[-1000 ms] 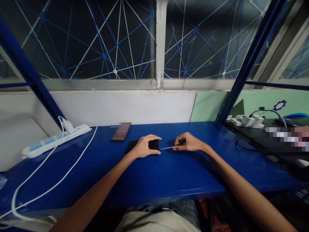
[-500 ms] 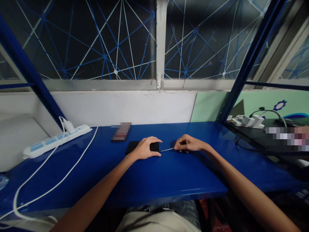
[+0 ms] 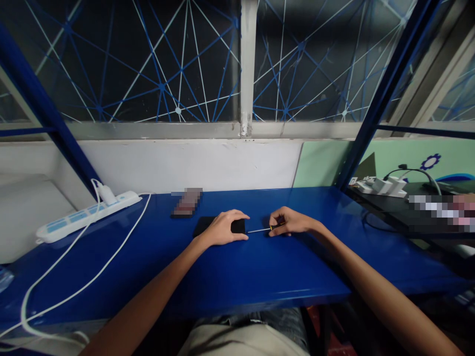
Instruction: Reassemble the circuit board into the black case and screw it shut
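The left hand (image 3: 223, 228) arched over a flat black object (image 3: 202, 226) lying on the blue tabletop (image 3: 260, 272) near the middle of the frame. Its thumb ran along the lower long edge and its fingers along the upper one, so the object was gripped between them, beneath the palm. The object's left end stuck out to the left of the hand; its right end showed in the gap between thumb and forefinger, the tips of both reaching slightly past that end.

Just right of centre, the right hand (image 3: 291, 221) pinched a thin screwdriver (image 3: 259, 230) between thumb and fingers, close to where the metal shaft met a yellowish collar. The handle was mostly hidden in the curled fingers. The shaft pointed left, nearly level, its tip at the black object's right end, between the left thumb and forefinger; whether it touched could not be told.

Above and left of the left hand, well apart from the grip, lay a blurred-out slab (image 3: 186, 202). A white power strip (image 3: 87, 217) slanted across the left of the frame, with a white cable (image 3: 118, 254) looping toward the lower left corner.
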{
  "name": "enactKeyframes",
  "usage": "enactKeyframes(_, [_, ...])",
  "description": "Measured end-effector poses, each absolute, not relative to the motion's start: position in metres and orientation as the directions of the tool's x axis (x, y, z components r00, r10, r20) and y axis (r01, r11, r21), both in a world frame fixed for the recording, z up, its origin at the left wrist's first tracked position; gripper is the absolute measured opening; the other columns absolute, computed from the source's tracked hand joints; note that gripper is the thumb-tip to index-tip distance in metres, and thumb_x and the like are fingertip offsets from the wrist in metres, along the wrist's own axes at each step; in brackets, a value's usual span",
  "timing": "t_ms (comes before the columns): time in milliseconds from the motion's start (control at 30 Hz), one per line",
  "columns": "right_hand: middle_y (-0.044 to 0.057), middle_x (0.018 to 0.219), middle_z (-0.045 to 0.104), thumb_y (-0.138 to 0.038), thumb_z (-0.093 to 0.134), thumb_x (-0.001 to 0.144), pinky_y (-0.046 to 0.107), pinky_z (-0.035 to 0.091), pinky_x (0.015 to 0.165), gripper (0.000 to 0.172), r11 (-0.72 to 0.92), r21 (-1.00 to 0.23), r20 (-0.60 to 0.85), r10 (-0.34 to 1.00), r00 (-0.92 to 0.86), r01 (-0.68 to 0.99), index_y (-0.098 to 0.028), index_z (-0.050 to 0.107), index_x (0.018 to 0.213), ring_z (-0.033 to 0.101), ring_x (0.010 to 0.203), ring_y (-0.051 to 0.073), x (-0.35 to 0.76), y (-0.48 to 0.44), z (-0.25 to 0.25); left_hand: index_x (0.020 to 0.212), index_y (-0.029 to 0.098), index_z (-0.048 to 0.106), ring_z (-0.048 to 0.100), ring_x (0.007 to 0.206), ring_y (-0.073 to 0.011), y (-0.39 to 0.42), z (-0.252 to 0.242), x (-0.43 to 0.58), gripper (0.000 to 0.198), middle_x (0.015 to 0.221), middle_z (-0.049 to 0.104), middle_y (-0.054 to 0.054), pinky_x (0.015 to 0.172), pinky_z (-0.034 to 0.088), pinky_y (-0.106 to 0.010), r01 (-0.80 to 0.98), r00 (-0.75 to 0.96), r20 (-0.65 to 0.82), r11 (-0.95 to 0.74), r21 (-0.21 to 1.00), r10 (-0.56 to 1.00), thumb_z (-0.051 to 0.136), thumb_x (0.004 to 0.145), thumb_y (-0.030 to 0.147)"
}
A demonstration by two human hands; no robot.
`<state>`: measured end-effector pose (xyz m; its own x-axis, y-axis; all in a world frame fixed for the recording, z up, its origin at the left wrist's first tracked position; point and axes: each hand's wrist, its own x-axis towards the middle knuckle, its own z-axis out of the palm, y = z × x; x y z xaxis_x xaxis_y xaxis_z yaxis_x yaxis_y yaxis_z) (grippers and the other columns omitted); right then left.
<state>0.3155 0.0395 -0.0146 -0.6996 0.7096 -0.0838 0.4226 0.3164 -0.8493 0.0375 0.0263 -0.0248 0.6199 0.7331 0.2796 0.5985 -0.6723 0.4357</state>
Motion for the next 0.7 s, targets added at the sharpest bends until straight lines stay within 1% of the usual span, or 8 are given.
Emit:
enactKeyframes(67, [-0.003, 0.057, 0.052, -0.052, 0.071, 0.073, 0.023, 0.033, 0.044, 0.039, 0.329, -0.844, -0.09, 0.692, -0.716, 0.424, -0.014, 0.065, 0.073, 0.045, 0.045, 0.008, 0.3169, 0.0396, -0.0142, 0.122, 0.03, 0.062, 0.057, 0.114, -0.0303, 0.0261, -0.0248, 0.0374, 0.054, 0.128, 0.059, -0.007, 0.095, 0.046, -0.044, 0.598, 0.626, 0.277, -0.676, 0.43, 0.729, 0.073, 0.074, 0.053])
enactKeyframes(167, [-0.005, 0.051, 0.046, -0.057, 0.059, 0.082, 0.022, 0.026, 0.043, 0.046, 0.374, -0.809, -0.094, 0.68, -0.727, 0.454, -0.012, 0.068, 0.076, 0.037, 0.043, 0.007, 0.3177, 0.04, -0.0135, 0.123, 0.03, 0.062, 0.056, 0.114, -0.0304, 0.0256, -0.0243, 0.0373, 0.053, 0.128, 0.059, -0.007, 0.095, 0.046, -0.044, 0.601, 0.63, 0.273, -0.68, 0.421, 0.727, 0.071, 0.075, 0.053])
enactKeyframes(267, [-0.006, 0.049, 0.04, -0.056, 0.057, 0.084, 0.023, 0.022, 0.044, 0.046, 0.415, -0.776, -0.083, 0.68, -0.729, 0.475, -0.012, 0.068, 0.073, 0.03, 0.045, 0.007, 0.3162, 0.0405, -0.0138, 0.123, 0.03, 0.062, 0.056, 0.114, -0.0303, 0.025, -0.0234, 0.0373, 0.053, 0.129, 0.058, -0.007, 0.094, 0.046, -0.043, 0.611, 0.633, 0.258, -0.676, 0.412, 0.729, 0.071, 0.076, 0.053])
enactKeyframes(300, [-0.006, 0.05, 0.041, -0.054, 0.061, 0.082, 0.023, 0.023, 0.045, 0.044, 0.43, -0.771, -0.065, 0.68, -0.73, 0.47, -0.012, 0.067, 0.071, 0.032, 0.046, 0.007, 0.3153, 0.0406, -0.0141, 0.124, 0.03, 0.061, 0.056, 0.114, -0.0304, 0.0248, -0.023, 0.0374, 0.053, 0.13, 0.058, -0.007, 0.094, 0.046, -0.043, 0.615, 0.634, 0.253, -0.675, 0.409, 0.731, 0.071, 0.077, 0.053])
enactKeyframes(400, [-0.005, 0.058, 0.05, -0.048, 0.076, 0.069, 0.022, 0.031, 0.05, 0.036, 0.445, -0.781, -0.012, 0.691, -0.723, 0.438, -0.014, 0.065, 0.071, 0.042, 0.052, 0.008, 0.3133, 0.041, -0.0154, 0.123, 0.03, 0.062, 0.056, 0.115, -0.0303, 0.0243, -0.0221, 0.0376, 0.053, 0.13, 0.057, -0.007, 0.095, 0.045, -0.044, 0.617, 0.636, 0.249, -0.675, 0.405, 0.73, 0.071, 0.077, 0.053])
enactKeyframes(500, [-0.004, 0.059, 0.055, -0.046, 0.08, 0.062, 0.022, 0.034, 0.046, 0.038, 0.366, -0.821, -0.047, 0.722, -0.69, 0.439, -0.015, 0.064, 0.077, 0.047, 0.048, 0.008, 0.3128, 0.0405, -0.0164, 0.123, 0.029, 0.062, 0.056, 0.115, -0.0299, 0.0238, -0.0213, 0.0378, 0.053, 0.129, 0.057, -0.007, 0.095, 0.045, -0.042, 0.614, 0.635, 0.251, -0.675, 0.409, 0.73, 0.07, 0.077, 0.053])
enactKeyframes(600, [-0.004, 0.058, 0.055, -0.048, 0.078, 0.065, 0.021, 0.034, 0.041, 0.039, 0.298, -0.849, -0.099, 0.722, -0.685, 0.437, -0.015, 0.063, 0.077, 0.047, 0.042, 0.008, 0.3136, 0.0394, -0.0159, 0.123, 0.029, 0.062, 0.055, 0.115, -0.0304, 0.0237, -0.0212, 0.0376, 0.052, 0.13, 0.057, -0.007, 0.095, 0.045, -0.043, 0.615, 0.638, 0.242, -0.673, 0.411, 0.731, 0.069, 0.077, 0.054])
enactKeyframes(700, [-0.004, 0.055, 0.052, -0.053, 0.07, 0.074, 0.021, 0.034, 0.042, 0.04, 0.323, -0.844, -0.099, 0.692, -0.715, 0.429, -0.014, 0.063, 0.073, 0.047, 0.044, 0.008, 0.315, 0.0389, -0.0142, 0.123, 0.03, 0.062, 0.055, 0.116, -0.0313, 0.0246, -0.0225, 0.0368, 0.052, 0.131, 0.056, -0.007, 0.096, 0.045, -0.045, 0.616, 0.639, 0.238, -0.671, 0.412, 0.732, 0.069, 0.078, 0.055])
